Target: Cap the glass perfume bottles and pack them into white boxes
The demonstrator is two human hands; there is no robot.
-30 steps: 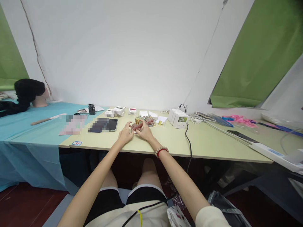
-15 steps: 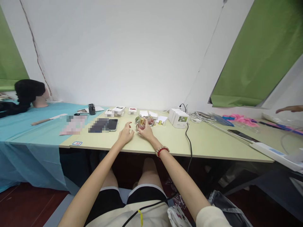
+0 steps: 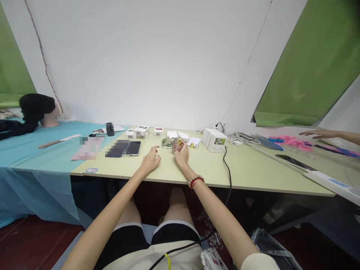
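My right hand (image 3: 182,155) is closed around a round, glassy bottle with a pinkish inside (image 3: 176,147). A gold top (image 3: 180,141) shows by its fingers, and part of the bottle is hidden by the hand. Just left of it a similar round glassy piece with green inside (image 3: 167,143) lies on the table. My left hand (image 3: 151,160) rests on the tabletop with loosely bent fingers, holding nothing. A small gold cap (image 3: 191,145) stands to the right of my right hand, by white cards (image 3: 183,136).
White boxes (image 3: 214,141) stand at the right, with a black cable (image 3: 228,168) hanging over the table edge. More small boxes (image 3: 142,130) and a phone (image 3: 135,148) lie left. At far right are a power strip (image 3: 332,183) and another person's hand (image 3: 316,133).
My right hand has moved right with the pinkish bottle, leaving the green piece in plainer sight. My left hand has hardly moved. The other person's hand reaches further in.
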